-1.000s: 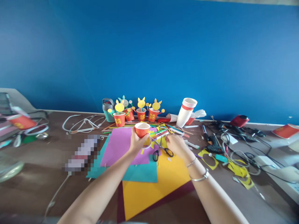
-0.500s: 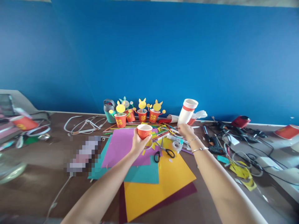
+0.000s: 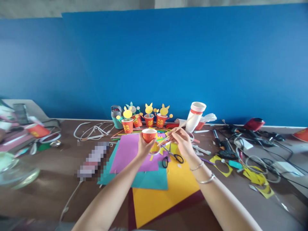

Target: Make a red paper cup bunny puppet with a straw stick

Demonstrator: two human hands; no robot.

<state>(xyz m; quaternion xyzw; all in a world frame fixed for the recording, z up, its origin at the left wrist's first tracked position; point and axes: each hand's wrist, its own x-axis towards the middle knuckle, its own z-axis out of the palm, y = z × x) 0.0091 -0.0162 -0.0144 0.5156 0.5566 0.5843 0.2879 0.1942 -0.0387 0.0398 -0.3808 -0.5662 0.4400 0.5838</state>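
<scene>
Red, round, white-lined paper cup (image 3: 149, 137) is risking buckling if the left hand (image 3: 144, 148), wrapped around it, over-squeezes; whether the right hand (image 3: 183, 142) is pinching anything, I cannot tell.

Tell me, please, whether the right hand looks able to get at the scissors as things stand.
Probably yes. The scissors lie close to the right hand, and nothing seems to cover their handle end. That hand may be pinching something thin, though; I cannot tell for sure.
</scene>
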